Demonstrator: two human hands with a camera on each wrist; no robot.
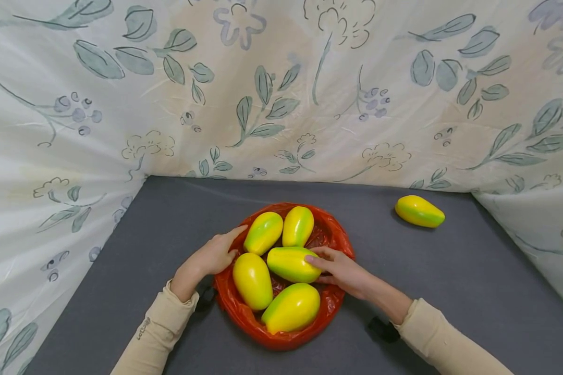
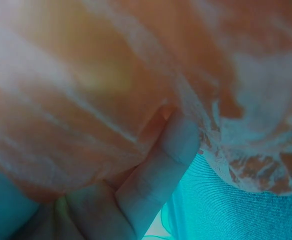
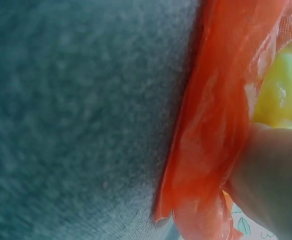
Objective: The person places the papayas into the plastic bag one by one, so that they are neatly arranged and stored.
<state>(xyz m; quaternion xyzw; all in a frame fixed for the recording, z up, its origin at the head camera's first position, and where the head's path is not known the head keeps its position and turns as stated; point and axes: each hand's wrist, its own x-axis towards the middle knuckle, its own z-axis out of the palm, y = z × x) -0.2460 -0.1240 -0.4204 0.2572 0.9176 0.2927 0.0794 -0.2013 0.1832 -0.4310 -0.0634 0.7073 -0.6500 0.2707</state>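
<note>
A round basket point(image 1: 274, 341) lined with red plastic stands on the dark table, with several yellow-green mangoes in it. My left hand point(image 1: 214, 255) grips the basket's left rim; the left wrist view has a finger point(image 2: 158, 170) pressed against the crinkled plastic. On the basket's right side, my right hand point(image 1: 344, 271) reaches over the rim and holds the right end of the middle mango point(image 1: 288, 263), thumb on top. Beside it lie two mangoes at the back, one at the left point(image 1: 253, 281) and one at the front point(image 1: 293, 308). The right wrist view mostly shows the red side wall point(image 3: 211, 125).
Another mango point(image 1: 419, 211) lies alone on the dark grey tabletop point(image 1: 441, 281), near the back right. A pale curtain point(image 1: 262, 104) with leaf and flower prints hangs along the back and both sides of the table.
</note>
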